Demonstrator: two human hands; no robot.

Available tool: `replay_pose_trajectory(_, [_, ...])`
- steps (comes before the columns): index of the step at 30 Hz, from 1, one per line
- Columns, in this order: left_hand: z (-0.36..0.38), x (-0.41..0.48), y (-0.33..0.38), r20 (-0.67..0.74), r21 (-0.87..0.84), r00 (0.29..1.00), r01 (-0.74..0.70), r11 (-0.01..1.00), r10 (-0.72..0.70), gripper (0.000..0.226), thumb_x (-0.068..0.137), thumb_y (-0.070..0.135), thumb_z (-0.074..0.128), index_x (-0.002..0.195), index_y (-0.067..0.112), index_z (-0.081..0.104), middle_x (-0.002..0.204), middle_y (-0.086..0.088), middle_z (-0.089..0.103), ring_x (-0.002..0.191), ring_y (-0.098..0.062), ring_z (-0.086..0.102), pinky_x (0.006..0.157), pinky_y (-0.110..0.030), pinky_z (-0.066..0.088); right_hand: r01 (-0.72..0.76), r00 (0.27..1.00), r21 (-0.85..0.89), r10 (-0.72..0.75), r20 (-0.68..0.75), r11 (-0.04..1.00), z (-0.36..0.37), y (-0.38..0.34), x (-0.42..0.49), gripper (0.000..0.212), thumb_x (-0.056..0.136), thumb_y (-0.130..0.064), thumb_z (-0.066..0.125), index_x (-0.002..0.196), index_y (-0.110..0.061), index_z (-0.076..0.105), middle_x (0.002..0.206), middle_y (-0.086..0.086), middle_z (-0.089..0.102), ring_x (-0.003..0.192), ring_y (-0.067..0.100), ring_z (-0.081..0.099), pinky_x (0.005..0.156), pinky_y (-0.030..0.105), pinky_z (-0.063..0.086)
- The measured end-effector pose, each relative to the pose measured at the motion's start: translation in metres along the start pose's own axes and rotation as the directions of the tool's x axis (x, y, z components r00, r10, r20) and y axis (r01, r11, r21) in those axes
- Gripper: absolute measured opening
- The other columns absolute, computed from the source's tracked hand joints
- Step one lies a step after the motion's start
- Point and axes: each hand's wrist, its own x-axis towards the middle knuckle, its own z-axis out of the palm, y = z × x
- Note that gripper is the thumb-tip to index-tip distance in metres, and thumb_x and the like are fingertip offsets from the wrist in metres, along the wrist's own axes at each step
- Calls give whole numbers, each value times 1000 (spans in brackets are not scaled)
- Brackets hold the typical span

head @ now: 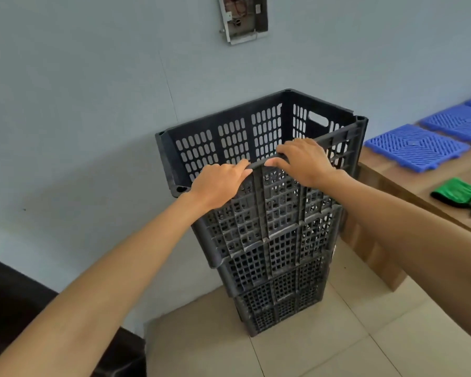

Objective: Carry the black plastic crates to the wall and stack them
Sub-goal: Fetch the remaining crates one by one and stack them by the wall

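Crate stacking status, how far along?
Done: lower crates stand stacked at the wall. In hand: left hand and right hand both grip the near rim of the top crate, set on the stack. Left: probably square it and let go; no other loose crates are in view.

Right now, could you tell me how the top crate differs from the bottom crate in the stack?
The top crate is gripped at its near rim by the left hand and right hand; the bottom crate is untouched. The top crate shows its open inside; the bottom crate's is covered. Both are black and perforated.
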Motion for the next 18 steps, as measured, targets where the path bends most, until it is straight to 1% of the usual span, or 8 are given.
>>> replay_pose_trajectory(2, [4, 5, -5, -20, -5, 1000, -3, 1000, 3, 39, 105, 40, 24, 117, 15, 52, 61, 8, 57, 40, -17, 44, 42, -28, 38, -22, 1000, 6, 22, -1, 1000, 2, -1, 5, 52, 92, -70, 29, 75, -23, 46, 74, -8, 50, 74, 16, 47, 88, 40, 45])
replay_pose_trajectory(4, [7, 10, -13, -38, -6, 999, 2, 1000, -2, 39, 105, 40, 26, 118, 15, 52, 63, 5, 62, 43, -21, 53, 44, -28, 41, -50, 998, 2, 50, 27, 999, 1, -3, 13, 55, 92, -70, 28, 78, -21, 49, 76, -6, 51, 77, 17, 50, 89, 41, 45])
replay_pose_trajectory(6, [10, 13, -18, -75, -26, 997, 15, 1000, -17, 36, 105, 39, 31, 118, 15, 55, 65, 4, 65, 47, -24, 60, 43, -26, 36, -63, 996, -14, 64, 63, 998, 3, -5, 21, 57, 92, -70, 26, 81, -20, 51, 79, -3, 53, 83, 21, 54, 92, 42, 44])
replay_pose_trajectory(9, [14, 12, -18, -99, -8, 995, 32, 999, -33, 32, 105, 38, 33, 112, 16, 55, 61, 5, 62, 43, -24, 56, 43, -23, 29, -52, 997, -26, 53, 58, 998, 8, -4, 25, 53, 94, -68, 25, 85, -21, 48, 85, -1, 53, 94, 24, 56, 95, 42, 39])
replay_pose_trajectory(11, [15, 12, -17, -105, -12, 993, 57, 998, -58, 33, 105, 39, 31, 111, 16, 54, 58, 7, 55, 41, -21, 50, 43, -22, 24, -40, 998, -2, 40, 57, 999, 11, -2, 25, 49, 94, -67, 24, 84, -23, 44, 83, -5, 49, 92, 22, 54, 96, 42, 38])
replay_pose_trajectory(12, [15, 11, -17, -97, -28, 993, 71, 997, -73, 33, 105, 39, 29, 112, 17, 53, 59, 8, 53, 44, -21, 51, 44, -23, 24, -34, 998, 23, 33, 60, 999, 12, -2, 24, 49, 94, -67, 25, 82, -23, 43, 81, -7, 47, 89, 22, 52, 96, 43, 37])
replay_pose_trajectory(15, [14, 9, -12, -57, -76, 994, 86, 993, -90, 34, 105, 40, 26, 113, 19, 51, 65, 8, 57, 52, -23, 58, 46, -27, 33, -27, 999, 100, 22, 47, 995, 15, 2, 19, 49, 92, -68, 27, 77, -23, 42, 71, -13, 38, 81, 17, 44, 95, 43, 36])
replay_pose_trajectory(18, [13, 7, -9, -33, -93, 994, 103, 990, -107, 34, 105, 41, 24, 109, 20, 49, 65, 9, 54, 53, -23, 59, 45, -27, 33, -30, 999, 80, 27, 37, 996, 16, 3, 19, 59, 88, -73, 20, 78, -21, 46, 72, -11, 41, 79, 17, 44, 94, 42, 36])
